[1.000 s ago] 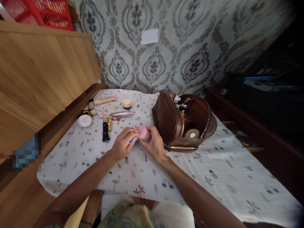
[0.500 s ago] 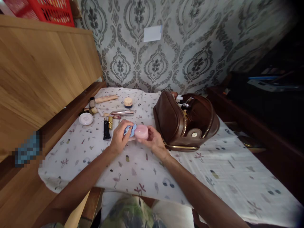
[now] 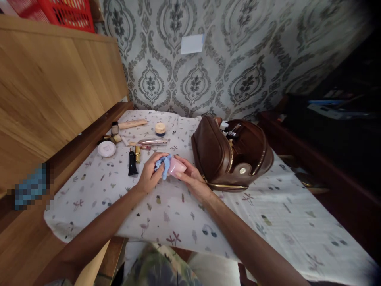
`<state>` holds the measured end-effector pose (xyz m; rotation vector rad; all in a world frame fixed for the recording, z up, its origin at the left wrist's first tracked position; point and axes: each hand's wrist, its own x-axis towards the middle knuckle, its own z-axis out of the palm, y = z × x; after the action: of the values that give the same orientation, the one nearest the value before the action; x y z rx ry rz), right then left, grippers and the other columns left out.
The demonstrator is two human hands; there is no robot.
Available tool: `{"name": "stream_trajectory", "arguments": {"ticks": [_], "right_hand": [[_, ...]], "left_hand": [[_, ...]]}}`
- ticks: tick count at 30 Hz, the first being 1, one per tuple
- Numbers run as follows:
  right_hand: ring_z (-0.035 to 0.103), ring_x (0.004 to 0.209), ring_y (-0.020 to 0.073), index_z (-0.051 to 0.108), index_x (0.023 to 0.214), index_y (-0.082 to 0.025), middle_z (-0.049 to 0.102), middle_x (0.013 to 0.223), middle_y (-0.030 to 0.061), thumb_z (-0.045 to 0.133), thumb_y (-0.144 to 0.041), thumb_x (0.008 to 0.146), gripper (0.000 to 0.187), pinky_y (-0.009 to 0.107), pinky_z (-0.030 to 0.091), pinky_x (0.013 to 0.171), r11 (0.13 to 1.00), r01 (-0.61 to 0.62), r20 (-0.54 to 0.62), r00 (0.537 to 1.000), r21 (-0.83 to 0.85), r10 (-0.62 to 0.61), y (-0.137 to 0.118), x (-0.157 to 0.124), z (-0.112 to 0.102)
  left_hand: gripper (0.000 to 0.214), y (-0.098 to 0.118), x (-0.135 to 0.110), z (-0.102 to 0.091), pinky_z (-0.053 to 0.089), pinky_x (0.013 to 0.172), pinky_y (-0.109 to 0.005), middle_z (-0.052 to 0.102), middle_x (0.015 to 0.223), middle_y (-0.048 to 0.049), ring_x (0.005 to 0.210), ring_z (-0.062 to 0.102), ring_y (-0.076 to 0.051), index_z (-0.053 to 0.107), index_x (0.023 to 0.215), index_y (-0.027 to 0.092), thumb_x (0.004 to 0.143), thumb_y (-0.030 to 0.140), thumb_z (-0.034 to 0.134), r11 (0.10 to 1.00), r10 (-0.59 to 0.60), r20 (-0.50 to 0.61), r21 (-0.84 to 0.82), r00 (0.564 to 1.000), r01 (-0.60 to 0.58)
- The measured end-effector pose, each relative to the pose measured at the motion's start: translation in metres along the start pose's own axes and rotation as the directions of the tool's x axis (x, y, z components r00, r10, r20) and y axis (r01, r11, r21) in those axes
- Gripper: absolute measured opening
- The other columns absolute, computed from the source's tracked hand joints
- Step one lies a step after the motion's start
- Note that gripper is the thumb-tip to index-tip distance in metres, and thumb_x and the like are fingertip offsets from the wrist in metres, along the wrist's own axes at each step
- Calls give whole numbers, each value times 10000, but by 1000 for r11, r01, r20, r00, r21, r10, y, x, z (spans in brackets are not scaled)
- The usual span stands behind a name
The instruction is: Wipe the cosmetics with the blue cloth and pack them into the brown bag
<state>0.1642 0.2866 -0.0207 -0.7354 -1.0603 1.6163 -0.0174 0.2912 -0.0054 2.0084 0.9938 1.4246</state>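
Note:
My left hand [image 3: 151,173] grips a crumpled blue cloth [image 3: 163,165], pressed against a pink rounded container [image 3: 177,167]. My right hand [image 3: 193,176] holds that container from the right, its fingers and thumb around the sides. Both hands are just above the patterned cloth, left of the open brown bag [image 3: 212,151]. Close to my left hand lie a black tube [image 3: 132,163] and a gold lipstick tube [image 3: 137,154]. The container's underside and the fingers behind it are hidden.
Several cosmetics lie at the back left: a beige tube [image 3: 133,124], a cream jar [image 3: 160,129], a silvery pen-shaped item [image 3: 153,142] and a round white compact [image 3: 106,149]. Bottles poke out of the bag. A wooden cabinet [image 3: 59,75] borders the left side.
The pink container has tilted in my right hand, showing more of its side. The blue cloth has shifted and now hangs lower against the container's left side.

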Motion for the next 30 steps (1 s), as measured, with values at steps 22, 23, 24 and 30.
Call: {"name": "stream_trajectory", "arguments": {"ticks": [22, 23, 24, 30], "right_hand": [[611, 841, 164, 589, 997, -269, 625, 999, -3, 888, -296, 608, 491, 322, 566, 730, 999, -28, 93, 995, 33, 24, -8, -6, 8], [608, 844, 162, 593, 996, -270, 620, 1005, -3, 888, -304, 609, 487, 324, 572, 736, 999, -28, 88, 996, 42, 24, -8, -6, 8], [605, 848, 160, 598, 995, -269, 616, 1008, -1, 888, -317, 614, 481, 321, 574, 741, 999, -25, 78, 997, 48, 21, -8, -5, 7], [605, 865, 161, 613, 1061, -255, 631, 1030, 24, 872, -394, 656, 501, 279, 544, 711, 1000, 8, 57, 998, 0, -8, -4, -4, 3]], "left_hand": [[400, 4, 7, -8, 469, 976, -382, 656, 1124, -96, 1078, 606, -236, 660, 1105, 201, 1006, 483, 394, 993, -91, 64, -66, 994, 95], [413, 3, 6, -7, 463, 986, -383, 653, 1136, -94, 1085, 603, -237, 651, 1121, 200, 1002, 503, 397, 987, -121, 83, -94, 989, 129], [421, 3, 5, -6, 456, 997, -386, 647, 1154, -94, 1097, 599, -241, 635, 1149, 201, 991, 522, 414, 981, -139, 108, -123, 984, 152], [655, 6, -1, -2, 484, 967, -400, 570, 1283, -114, 1143, 577, -279, 464, 1350, 204, 810, 472, 720, 973, -156, 195, -142, 968, 185]]}}
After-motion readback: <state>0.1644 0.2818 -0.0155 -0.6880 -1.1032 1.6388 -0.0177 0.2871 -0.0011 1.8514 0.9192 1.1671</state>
